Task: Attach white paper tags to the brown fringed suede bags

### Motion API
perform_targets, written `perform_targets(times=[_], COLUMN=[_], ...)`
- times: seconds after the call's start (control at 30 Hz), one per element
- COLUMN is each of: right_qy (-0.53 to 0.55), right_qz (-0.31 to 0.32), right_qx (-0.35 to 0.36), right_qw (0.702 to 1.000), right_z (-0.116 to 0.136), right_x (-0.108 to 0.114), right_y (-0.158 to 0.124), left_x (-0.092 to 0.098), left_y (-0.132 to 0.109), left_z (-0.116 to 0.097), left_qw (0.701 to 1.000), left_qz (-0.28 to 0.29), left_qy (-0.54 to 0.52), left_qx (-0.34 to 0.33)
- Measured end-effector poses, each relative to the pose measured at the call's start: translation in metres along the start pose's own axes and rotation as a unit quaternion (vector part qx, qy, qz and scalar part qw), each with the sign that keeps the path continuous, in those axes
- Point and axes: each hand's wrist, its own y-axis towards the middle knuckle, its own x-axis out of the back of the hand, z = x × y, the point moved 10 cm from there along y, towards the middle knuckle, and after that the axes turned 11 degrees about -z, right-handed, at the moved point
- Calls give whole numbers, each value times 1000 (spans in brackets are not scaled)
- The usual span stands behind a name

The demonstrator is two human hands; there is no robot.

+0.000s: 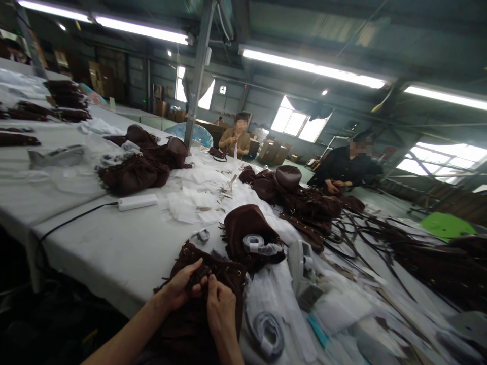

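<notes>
A dark brown fringed bag (236, 276) with metal eyelets lies at the table's near edge. Over its upper part, my left hand (182, 284) is closed around a small dark brown piece of it, thumb on top. My right hand (221, 304) pinches at the same spot, fingertips close to the left ones. Whether they grip a cord or a flap I cannot make out. Just beyond lies another brown bag (247, 225), with a plastic-wrapped strap roll (254, 243) on it.
A tape dispenser (302, 274) stands right of the bags, near a wrapped coil (266, 332) and plastic sleeves (342, 309). Brown bags (297, 195) and loose straps (365, 238) fill the right side. A white power strip (137, 202) lies left. Two co-workers (234, 142) are across the table.
</notes>
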Motion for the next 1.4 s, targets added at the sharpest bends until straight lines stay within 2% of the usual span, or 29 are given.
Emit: perform_targets(times=[0.07,0.2,0.4,0.47,0.57,0.7,0.87,1.0,1.03,1.17,1.27,1.33,1.4], right_qy=[-6,22,187,212,202,216,228,248,258,277,321,324,282], right_qz=[-4,11,21,26,0,-9,10,153,168,125,96,84,95], right_qx=[-12,-66,-164,-178,-178,-181,-184,-217,-221,-236,-250,-267,-299], right_qw=[1000,998,968,961,963,960,956,932,925,923,909,904,907], right_z=[-6,-29,-64,-70,-77,-79,-78,-67,-63,-55,-54,-60,-72], right_x=[-8,-20,-35,-39,-36,-37,-36,-57,-60,-60,-63,-64,-67], right_y=[6,16,15,14,14,14,11,-9,-12,-11,-7,-6,-11], left_x=[-1,10,14,17,23,21,16,23,25,27,29,26,22], left_y=[-2,-11,-30,-32,-34,-44,-50,-47,-46,-44,-44,-44,-44], left_z=[0,7,25,30,38,45,49,60,64,71,66,65,66], left_qw=[1000,999,999,999,996,989,991,990,989,985,990,993,994], left_qz=[18,0,38,29,-10,-31,-28,-41,-40,-41,-74,-71,-61], left_qy=[21,44,5,24,84,141,129,128,140,165,113,77,59], left_qx=[-8,3,28,21,8,15,38,36,33,29,33,55,71])
